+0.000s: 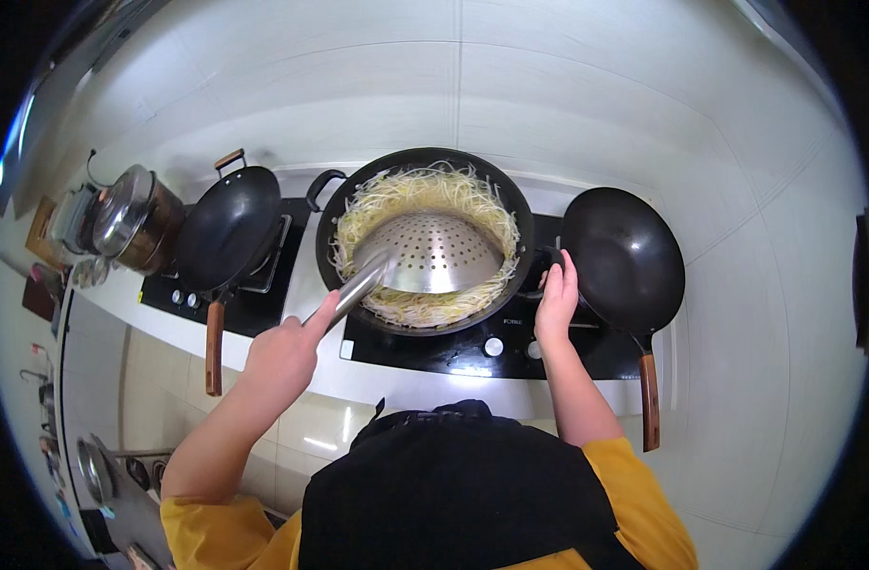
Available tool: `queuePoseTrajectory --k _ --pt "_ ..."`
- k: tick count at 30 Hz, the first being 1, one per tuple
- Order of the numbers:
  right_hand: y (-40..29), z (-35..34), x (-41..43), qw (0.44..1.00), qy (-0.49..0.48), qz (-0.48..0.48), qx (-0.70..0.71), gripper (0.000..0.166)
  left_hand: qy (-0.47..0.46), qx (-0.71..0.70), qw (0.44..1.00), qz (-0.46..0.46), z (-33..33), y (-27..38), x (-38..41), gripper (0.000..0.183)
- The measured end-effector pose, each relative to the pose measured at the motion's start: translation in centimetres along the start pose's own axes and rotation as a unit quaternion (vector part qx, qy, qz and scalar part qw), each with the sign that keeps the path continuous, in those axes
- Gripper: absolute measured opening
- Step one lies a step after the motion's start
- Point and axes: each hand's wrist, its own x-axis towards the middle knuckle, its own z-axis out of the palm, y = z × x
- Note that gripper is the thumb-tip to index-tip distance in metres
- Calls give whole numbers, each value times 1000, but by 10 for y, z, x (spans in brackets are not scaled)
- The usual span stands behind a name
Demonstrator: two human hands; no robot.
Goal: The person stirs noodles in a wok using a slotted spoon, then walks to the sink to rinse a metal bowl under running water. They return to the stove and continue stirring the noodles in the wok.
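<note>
My left hand (284, 353) grips the steel handle of a large perforated skimmer (438, 249), its bowl domed side up over bean sprouts (427, 187) in a big black wok (518, 196). The sprouts show in a ring around the skimmer; what lies beneath it is hidden. At the wok's right side, my right hand (559, 299) is closed around the black side handle, with its fingers pointing up. The wok's other side handle sticks out at the upper left.
A black wok with a wooden handle (623, 260) stands close on the right. Another wok (227, 231) sits on the left hob, beside a lidded pot (138, 221). Control knobs (493, 347) line the near edge of the hob (434, 356). A tiled wall (406, 92) rises behind.
</note>
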Motion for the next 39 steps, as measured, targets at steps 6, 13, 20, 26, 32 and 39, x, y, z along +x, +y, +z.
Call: queuePoseTrajectory --k 6,13,20,26,32,39 --pt "-5 0 1 1000 2 3 -8 41 2 -60 998 -17 -1 -8 -12 73" --pt "-7 3 -1 1000 1 -5 5 40 48 -179 980 -71 -47 -24 -30 80" --pt "3 1 4 1000 2 -23 -14 41 85 -192 976 -60 1 -45 26 78" --pt "0 3 1 999 13 -16 -24 41 -74 -400 905 -128 -16 -19 34 80" --pt "-5 5 -2 1000 14 -3 -1 41 -106 -369 918 -100 -40 -9 0 81" --pt "-9 5 -3 1000 6 -5 -4 40 -154 -343 920 -108 -82 -1 -37 82"
